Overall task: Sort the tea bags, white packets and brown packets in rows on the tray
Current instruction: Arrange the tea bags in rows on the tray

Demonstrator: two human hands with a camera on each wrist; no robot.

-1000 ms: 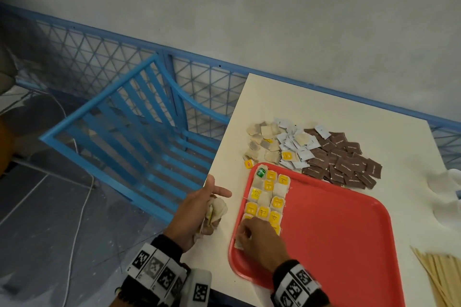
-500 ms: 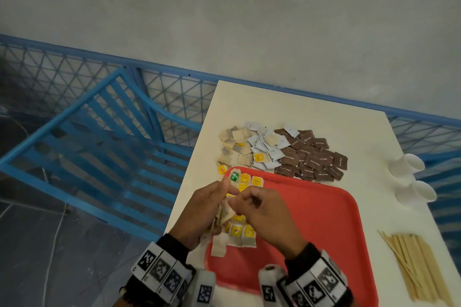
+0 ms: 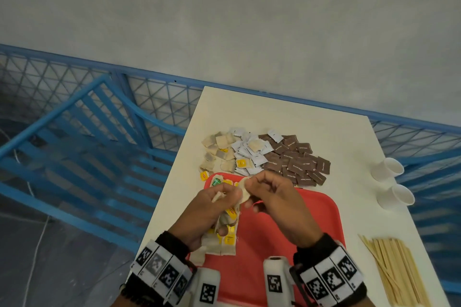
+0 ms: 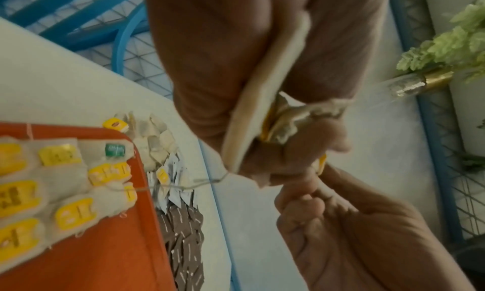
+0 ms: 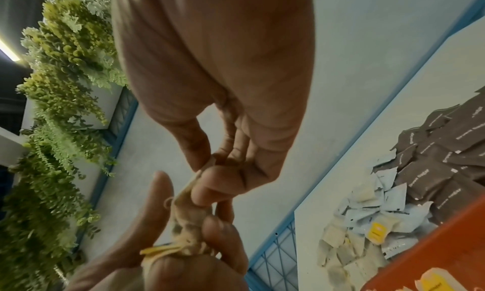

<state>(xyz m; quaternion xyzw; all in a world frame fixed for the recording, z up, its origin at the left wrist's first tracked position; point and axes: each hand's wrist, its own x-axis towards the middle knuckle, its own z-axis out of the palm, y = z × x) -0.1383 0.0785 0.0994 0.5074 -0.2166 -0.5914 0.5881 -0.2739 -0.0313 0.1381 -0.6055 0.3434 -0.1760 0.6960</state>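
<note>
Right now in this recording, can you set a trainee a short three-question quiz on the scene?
1. True or false: brown packets already lie on the tray.
2. Both hands pinch the same thing above the tray. What is it?
3. Which tag on the tray is the odd colour out: A green, B blue, C red?

Key:
1. False; only tea bags lie there.
2. A tea bag, held between the left hand and right hand.
3. A, the green tag near the far left corner.
</note>
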